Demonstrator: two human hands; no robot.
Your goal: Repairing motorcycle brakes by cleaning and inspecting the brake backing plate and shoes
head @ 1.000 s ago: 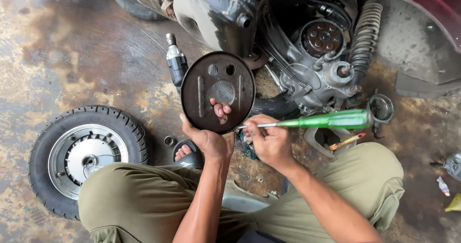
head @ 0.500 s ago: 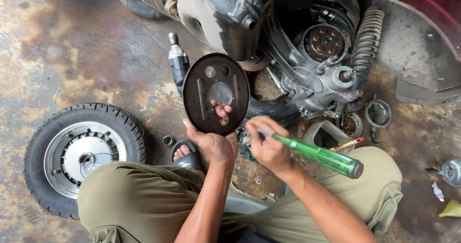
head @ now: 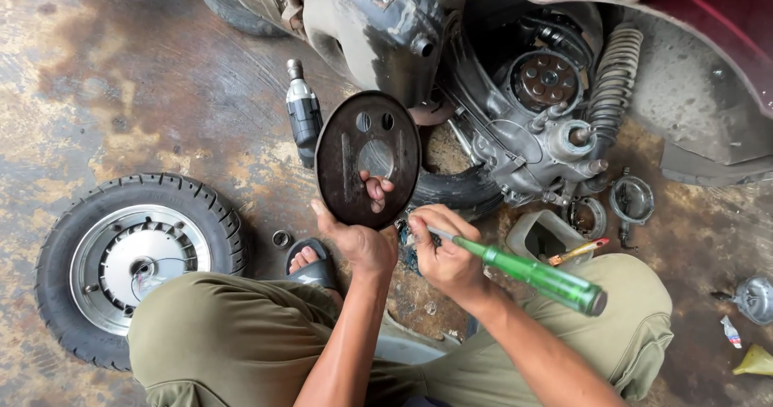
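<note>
Gripping the round dark metal plate [head: 366, 159] by its lower rim, the left hand [head: 358, 242] holds it upright, thumb on the near face and fingers wrapped behind, with one fingertip [head: 377, 191] showing through the central hole. The right hand [head: 451, 258] is closed around a green-handled screwdriver [head: 531, 274]; its handle points away toward the right knee, and its shaft leads in toward the plate's lower edge, though the tip is hidden behind the fingers.

Taking the plate as landmark: it is lifted off the floor, in front of the scooter's engine [head: 539, 133], which lies just right of and behind it. A small dark cylinder part [head: 303, 115] stands just left of it. A removed wheel [head: 137, 262] lies flat well to its lower left, and a small ring [head: 281, 238] sits on the floor [head: 121, 77] near its lower left edge. A coil spring shock [head: 613, 81] is further right, beyond the engine.

The plate looks like stiff, rusty pressed steel, moderately heavy for its size and probably greasy. Its rim and its holes seem the surest places to hold; the flat faces would likely slip.
</note>
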